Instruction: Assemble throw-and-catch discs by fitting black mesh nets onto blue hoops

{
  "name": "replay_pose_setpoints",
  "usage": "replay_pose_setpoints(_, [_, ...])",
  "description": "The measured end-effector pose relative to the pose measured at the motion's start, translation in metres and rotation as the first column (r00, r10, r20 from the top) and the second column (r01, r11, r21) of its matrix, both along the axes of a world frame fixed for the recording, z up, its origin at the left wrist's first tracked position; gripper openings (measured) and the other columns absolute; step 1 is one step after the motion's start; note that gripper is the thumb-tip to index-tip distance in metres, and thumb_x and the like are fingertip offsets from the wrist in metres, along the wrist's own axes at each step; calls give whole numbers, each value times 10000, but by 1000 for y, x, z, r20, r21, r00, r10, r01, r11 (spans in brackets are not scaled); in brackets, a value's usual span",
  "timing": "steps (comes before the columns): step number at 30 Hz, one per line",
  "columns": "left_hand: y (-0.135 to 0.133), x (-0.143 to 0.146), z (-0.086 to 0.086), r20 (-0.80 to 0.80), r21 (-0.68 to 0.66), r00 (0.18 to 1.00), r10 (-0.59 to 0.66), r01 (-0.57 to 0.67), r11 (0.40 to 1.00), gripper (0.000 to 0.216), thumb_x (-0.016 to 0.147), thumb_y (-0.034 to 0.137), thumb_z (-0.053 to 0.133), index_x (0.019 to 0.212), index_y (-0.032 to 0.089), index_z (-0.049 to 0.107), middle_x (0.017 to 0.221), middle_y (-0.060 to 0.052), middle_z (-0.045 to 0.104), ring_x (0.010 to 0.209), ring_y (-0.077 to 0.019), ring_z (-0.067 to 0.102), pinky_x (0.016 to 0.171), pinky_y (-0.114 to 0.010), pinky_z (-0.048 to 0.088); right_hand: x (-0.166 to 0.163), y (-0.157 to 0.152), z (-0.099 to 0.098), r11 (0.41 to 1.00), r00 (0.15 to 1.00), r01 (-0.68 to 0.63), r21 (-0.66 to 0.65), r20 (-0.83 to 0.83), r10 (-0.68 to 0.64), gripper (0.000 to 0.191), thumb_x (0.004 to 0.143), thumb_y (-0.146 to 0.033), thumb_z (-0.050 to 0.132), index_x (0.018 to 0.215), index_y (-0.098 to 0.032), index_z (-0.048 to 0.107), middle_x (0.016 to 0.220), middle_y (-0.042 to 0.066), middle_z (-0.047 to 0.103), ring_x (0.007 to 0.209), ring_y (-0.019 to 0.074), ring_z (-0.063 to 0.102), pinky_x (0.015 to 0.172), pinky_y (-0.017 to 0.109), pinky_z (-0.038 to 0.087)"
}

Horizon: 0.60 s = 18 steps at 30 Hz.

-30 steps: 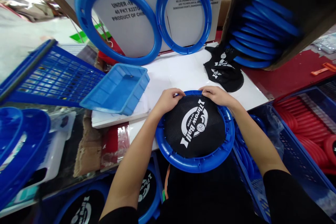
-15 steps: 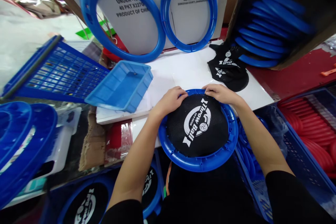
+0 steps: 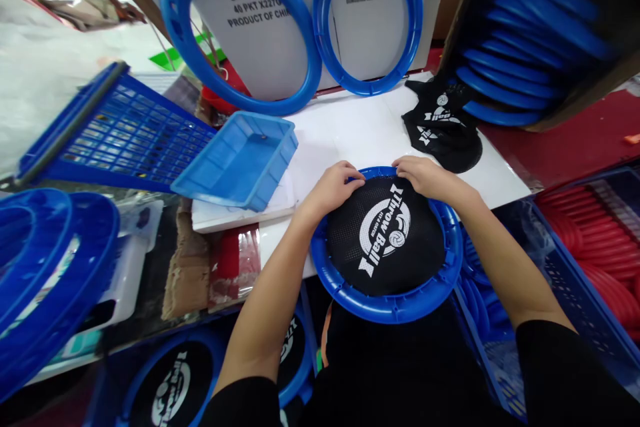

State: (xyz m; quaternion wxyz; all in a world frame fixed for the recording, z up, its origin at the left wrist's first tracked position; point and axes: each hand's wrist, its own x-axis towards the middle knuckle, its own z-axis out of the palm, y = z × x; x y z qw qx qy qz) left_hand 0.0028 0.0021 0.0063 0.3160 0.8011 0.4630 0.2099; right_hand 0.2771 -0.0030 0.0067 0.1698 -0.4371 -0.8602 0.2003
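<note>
Both your hands are on the far arc of the blue ring (image 3: 390,307), the one with the black mesh disc (image 3: 385,240) lying in it. Left hand (image 3: 334,188) sits at the far-left of the arc, right hand (image 3: 425,177) at the far-right, a short gap between them. Fingers of both are curled and clenched down on the mesh edge where it meets the rim. Thumbs are hidden, so I can't tell how they sit.

From your fingertips the mesh spreads back toward you. It's round, so no long axis. The white print runs diagonally, near-left to far-right. Neither hand is nearer, both are touching.

The ring's far half rests on the white board (image 3: 360,127). The near half overhangs the board edge toward your body.

Around it:
- loose mesh pile (image 3: 443,137) on the board, just beyond your right hand
- light blue tray (image 3: 237,160) to the left, tilted on the board edge, beside a blue crate (image 3: 115,133)
- two empty rings (image 3: 270,107) leaning on a carton (image 3: 260,33) at the back
- stacked blue rings (image 3: 525,60) in a box far right, red rings (image 3: 600,253) in a crate near right
- meshed rings (image 3: 170,380) below the board, near left
</note>
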Motion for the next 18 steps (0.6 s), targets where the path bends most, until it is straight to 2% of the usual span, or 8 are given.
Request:
replay_pose_setpoints(4, [2, -2, -3, 31, -55, 1000, -1, 2, 998, 164, 887, 199, 694, 987, 209, 823, 1089, -64, 699, 977, -216, 663, 989, -401, 556, 6, -6, -3, 999, 999, 29, 28, -28, -29, 258, 993, -220, 456, 958, -211, 712, 1229, 142, 731, 1163, 313, 671, 1061, 528, 536])
replay_pose_setpoints(9, [3, 0, -5, 41, -63, 999, 11, -8, 998, 160, 870, 195, 701, 975, 200, 822, 1094, -69, 695, 966, -219, 663, 994, -418, 560, 14, 0, 11, 993, 1000, -7, -121, -16, 5, 204, 970, -283, 545, 863, -209, 702, 1259, 115, 734, 1139, 303, 681, 1054, 494, 526])
replay_pose_setpoints(14, [4, -1, -6, 29, -56, 1000, 4, -3, 998, 151, 860, 197, 712, 962, 198, 822, 1073, -71, 686, 977, -232, 671, 994, -428, 563, 2, 14, 12, 997, 988, -22, -68, 148, 32, 191, 936, -151, 534, 816, -213, 669, 1023, 128, 739, 1004, 304, 680, 949, 472, 538])
replay_pose_setpoints(18, [4, -2, -6, 13, -38, 1000, -1, 2, 999, 140, 872, 186, 716, 973, 197, 813, 1069, -68, 683, 973, -230, 672, 982, -426, 566, -6, 19, 8, 998, 977, -35, -42, 207, 43, 200, 918, -99, 544, 790, -209, 652, 1002, 145, 708, 982, 302, 668, 932, 453, 534])
